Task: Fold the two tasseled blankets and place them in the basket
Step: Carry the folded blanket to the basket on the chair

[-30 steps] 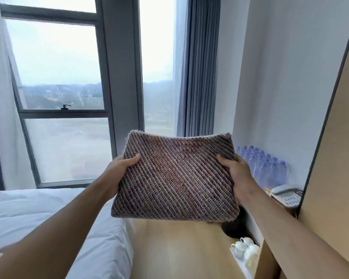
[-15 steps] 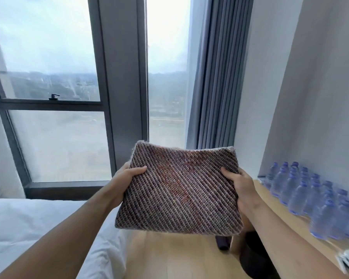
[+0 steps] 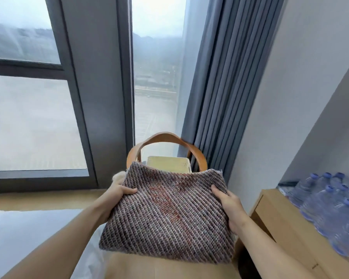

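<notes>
A folded knit blanket (image 3: 167,216), brown-grey with diagonal ribs and a reddish patch, is held flat in front of me. My left hand (image 3: 119,193) grips its left edge and my right hand (image 3: 229,206) grips its right edge. Just beyond the blanket's far edge stands the basket (image 3: 167,165), pale woven with two brown arched handles (image 3: 163,136); most of its body is hidden behind the blanket. A bit of cream fluffy cloth (image 3: 118,176) shows at the basket's left side.
A tall window and its grey frame (image 3: 101,97) fill the back, with blue-grey curtains (image 3: 224,87) to the right. A wooden shelf (image 3: 284,222) carries several water bottles (image 3: 334,204) at the right. A white bed (image 3: 28,238) lies at the lower left; wooden floor below.
The view has moved forward and tilted down, bringing the basket into sight beyond the blanket. The blanket, still gripped by both hands, is now lower and closer to the basket.
</notes>
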A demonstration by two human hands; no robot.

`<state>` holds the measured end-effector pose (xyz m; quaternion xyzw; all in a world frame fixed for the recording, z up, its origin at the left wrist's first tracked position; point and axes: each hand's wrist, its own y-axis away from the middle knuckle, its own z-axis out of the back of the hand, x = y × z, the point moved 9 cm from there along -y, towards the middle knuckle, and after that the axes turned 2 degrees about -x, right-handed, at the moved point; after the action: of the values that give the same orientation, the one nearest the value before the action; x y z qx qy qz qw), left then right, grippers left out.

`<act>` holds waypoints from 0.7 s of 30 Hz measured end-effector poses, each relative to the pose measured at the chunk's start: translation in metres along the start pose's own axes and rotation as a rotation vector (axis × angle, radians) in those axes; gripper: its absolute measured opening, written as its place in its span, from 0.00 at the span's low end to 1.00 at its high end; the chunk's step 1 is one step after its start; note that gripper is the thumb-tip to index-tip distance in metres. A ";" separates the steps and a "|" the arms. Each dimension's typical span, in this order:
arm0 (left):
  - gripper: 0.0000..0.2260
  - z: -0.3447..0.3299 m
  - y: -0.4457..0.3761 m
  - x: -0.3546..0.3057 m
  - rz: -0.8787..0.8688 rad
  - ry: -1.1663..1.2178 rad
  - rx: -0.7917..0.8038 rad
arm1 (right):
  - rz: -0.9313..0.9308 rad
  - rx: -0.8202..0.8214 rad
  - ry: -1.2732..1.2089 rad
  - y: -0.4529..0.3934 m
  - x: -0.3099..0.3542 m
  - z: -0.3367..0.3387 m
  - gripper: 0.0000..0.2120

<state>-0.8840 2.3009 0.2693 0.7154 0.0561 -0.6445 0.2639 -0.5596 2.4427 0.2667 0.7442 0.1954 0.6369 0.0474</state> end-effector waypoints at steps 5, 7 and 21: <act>0.28 -0.010 -0.113 0.027 0.147 -0.017 0.094 | -0.063 -0.084 0.077 -0.092 -0.007 -0.010 0.17; 0.29 -0.018 -0.154 0.027 0.190 -0.001 0.098 | -0.070 -0.121 0.096 -0.130 -0.001 -0.010 0.18; 0.24 -0.092 -0.466 0.041 0.351 -0.004 0.059 | -0.127 -0.198 0.196 -0.466 0.027 -0.006 0.20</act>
<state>-0.9916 2.7299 0.0905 0.7203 -0.0892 -0.5915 0.3512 -0.6703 2.8799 0.1442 0.6564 0.1822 0.7183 0.1415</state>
